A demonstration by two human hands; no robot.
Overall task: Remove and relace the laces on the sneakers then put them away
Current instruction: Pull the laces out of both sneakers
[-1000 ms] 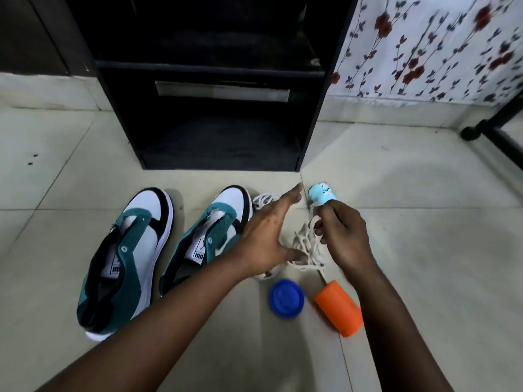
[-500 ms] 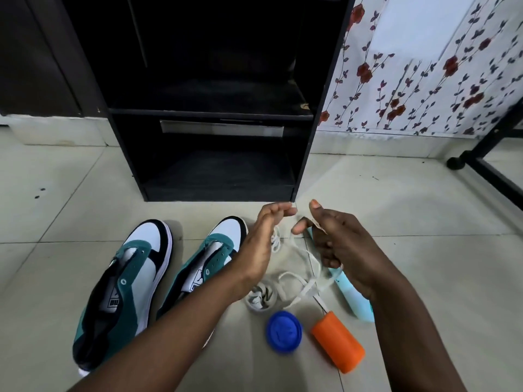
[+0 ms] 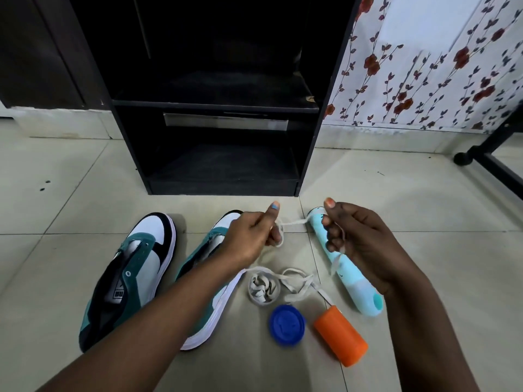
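Observation:
Two teal, white and black sneakers lie unlaced on the tile floor: the left sneaker [image 3: 133, 267] and the right sneaker [image 3: 210, 250], partly under my left forearm. My left hand [image 3: 252, 236] and my right hand [image 3: 359, 239] each pinch a white lace [image 3: 294, 222], which runs taut between them above the floor. The lace hangs from my right hand down to loops on the floor [image 3: 297, 284]. A second lace [image 3: 263, 288] lies bundled beside the right sneaker.
A black open shelf unit [image 3: 223, 154] stands just beyond the sneakers. A light-blue tube-shaped item [image 3: 351, 278] lies on the floor under my right hand, with an orange cylinder [image 3: 341, 335] and a blue lid [image 3: 287, 325] nearer me. A black stand foot [image 3: 464, 158] is at right.
My hands have moved apart and drawn a stretch of the lace taut between them. One second ago both hands were down at the lace heap on the floor.

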